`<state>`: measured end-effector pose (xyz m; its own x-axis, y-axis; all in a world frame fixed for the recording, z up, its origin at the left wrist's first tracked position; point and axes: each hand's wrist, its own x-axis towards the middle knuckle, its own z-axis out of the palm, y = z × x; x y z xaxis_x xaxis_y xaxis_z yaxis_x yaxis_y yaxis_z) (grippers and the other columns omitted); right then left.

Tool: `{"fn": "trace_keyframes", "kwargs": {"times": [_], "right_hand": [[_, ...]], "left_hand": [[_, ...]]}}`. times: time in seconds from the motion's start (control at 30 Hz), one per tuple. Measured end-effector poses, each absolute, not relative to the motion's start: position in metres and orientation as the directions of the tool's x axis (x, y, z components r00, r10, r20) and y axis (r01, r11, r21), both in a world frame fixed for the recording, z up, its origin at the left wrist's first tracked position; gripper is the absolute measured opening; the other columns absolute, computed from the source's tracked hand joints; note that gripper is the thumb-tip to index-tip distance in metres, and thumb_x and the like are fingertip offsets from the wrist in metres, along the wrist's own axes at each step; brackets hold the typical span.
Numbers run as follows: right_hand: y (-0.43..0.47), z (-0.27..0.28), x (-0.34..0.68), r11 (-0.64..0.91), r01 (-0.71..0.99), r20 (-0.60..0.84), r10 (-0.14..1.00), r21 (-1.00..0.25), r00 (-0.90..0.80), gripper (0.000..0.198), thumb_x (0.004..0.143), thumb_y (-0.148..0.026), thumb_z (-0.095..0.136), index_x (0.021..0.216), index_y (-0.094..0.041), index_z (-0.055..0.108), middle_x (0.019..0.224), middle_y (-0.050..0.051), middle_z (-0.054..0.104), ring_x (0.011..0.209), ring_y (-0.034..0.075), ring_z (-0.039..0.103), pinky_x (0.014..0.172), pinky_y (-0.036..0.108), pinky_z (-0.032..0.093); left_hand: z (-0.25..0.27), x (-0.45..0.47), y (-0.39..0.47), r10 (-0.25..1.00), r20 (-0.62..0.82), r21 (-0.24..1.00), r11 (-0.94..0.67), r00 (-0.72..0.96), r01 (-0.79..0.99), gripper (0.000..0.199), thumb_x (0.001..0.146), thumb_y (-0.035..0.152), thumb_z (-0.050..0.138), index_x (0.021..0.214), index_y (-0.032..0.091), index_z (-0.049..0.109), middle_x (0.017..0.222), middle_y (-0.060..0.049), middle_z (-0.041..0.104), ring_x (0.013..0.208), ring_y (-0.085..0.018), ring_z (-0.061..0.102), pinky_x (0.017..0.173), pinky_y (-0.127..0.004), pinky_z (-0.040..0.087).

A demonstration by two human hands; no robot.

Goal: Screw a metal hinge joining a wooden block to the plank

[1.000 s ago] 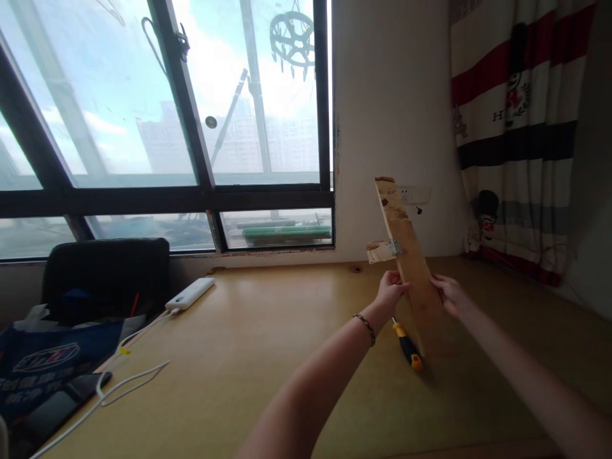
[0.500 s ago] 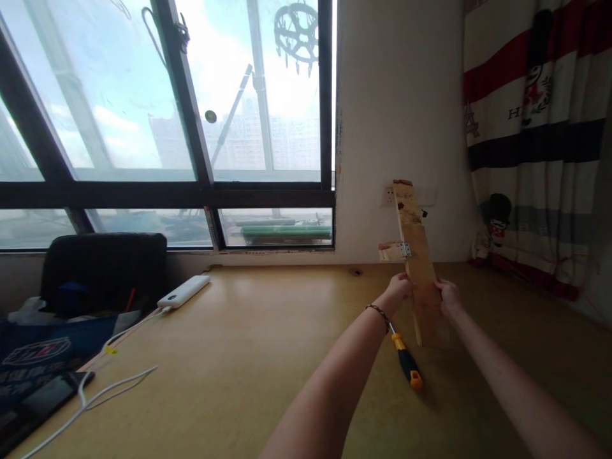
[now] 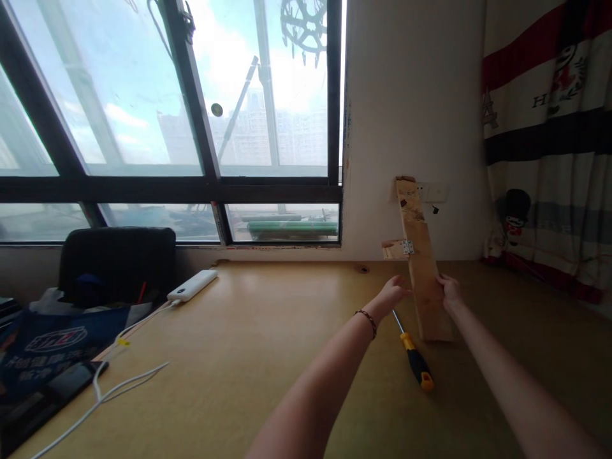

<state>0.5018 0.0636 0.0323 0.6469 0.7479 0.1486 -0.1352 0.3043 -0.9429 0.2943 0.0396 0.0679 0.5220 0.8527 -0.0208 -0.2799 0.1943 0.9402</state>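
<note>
While the right hand point(image 3: 451, 294) pinches the board point(image 3: 425, 274) by its right edge in the head view, the left hand point(image 3: 392, 294) is loose, just beside the left edge; I can't tell if it touches. The board is upright, leaning a bit, right on the table point(image 3: 229, 338). Holding both edges should keep it steady, away from the screwdriver point(image 3: 417, 363).

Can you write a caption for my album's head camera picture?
Right hand gripping a wooden board, left hand beside it, and a screwdriver lying on the table.
</note>
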Motion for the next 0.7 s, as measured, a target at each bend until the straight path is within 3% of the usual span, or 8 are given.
{"fn": "trace_keyframes", "kwargs": {"times": [0.17,0.33,0.57,0.7], "right_hand": [[0.061,0.031,0.504,0.229,-0.168,0.066,0.755,-0.959,0.653,0.024,0.058,-0.019,0.062,0.082,-0.016,0.064,0.071,0.001,0.066,0.063,0.014,0.060,0.055,0.024,0.050],[0.055,0.023,0.504,0.157,-0.101,0.046,0.727,-0.983,0.685,0.023,0.061,-0.029,0.064,0.080,-0.016,0.062,0.073,0.001,0.065,0.067,0.015,0.059,0.058,0.025,0.049],[0.039,0.032,0.487,0.121,0.060,0.125,0.654,-0.991,0.746,0.029,0.063,-0.042,0.062,0.070,-0.014,0.060,0.060,0.002,0.061,0.064,0.018,0.057,0.058,0.028,0.045],[0.035,0.032,0.481,0.017,0.205,0.176,0.586,-0.979,0.791,0.036,0.067,-0.051,0.056,0.058,-0.016,0.057,0.050,0.002,0.054,0.059,0.019,0.054,0.056,0.030,0.040]], "left_hand": [[0.051,0.244,0.035,0.879,0.059,0.973,0.056,0.473,-0.225,0.057,0.052,0.001,0.063,0.107,0.013,0.059,0.122,-0.018,0.052,0.116,-0.029,0.047,0.094,-0.041,0.039],[0.029,0.155,0.014,0.895,0.133,0.988,-0.087,0.427,-0.127,0.049,0.056,0.005,0.064,0.102,0.019,0.062,0.120,-0.012,0.056,0.116,-0.026,0.047,0.099,-0.045,0.033],[0.012,0.062,-0.009,0.949,0.144,0.989,-0.131,0.281,-0.066,0.038,0.062,0.014,0.061,0.100,0.018,0.064,0.116,-0.010,0.060,0.115,-0.024,0.049,0.101,-0.040,0.033],[0.007,0.043,-0.012,0.965,0.182,0.983,-0.171,0.187,-0.072,0.034,0.063,0.016,0.060,0.096,0.018,0.065,0.108,-0.008,0.064,0.109,-0.023,0.053,0.098,-0.039,0.036]]}}
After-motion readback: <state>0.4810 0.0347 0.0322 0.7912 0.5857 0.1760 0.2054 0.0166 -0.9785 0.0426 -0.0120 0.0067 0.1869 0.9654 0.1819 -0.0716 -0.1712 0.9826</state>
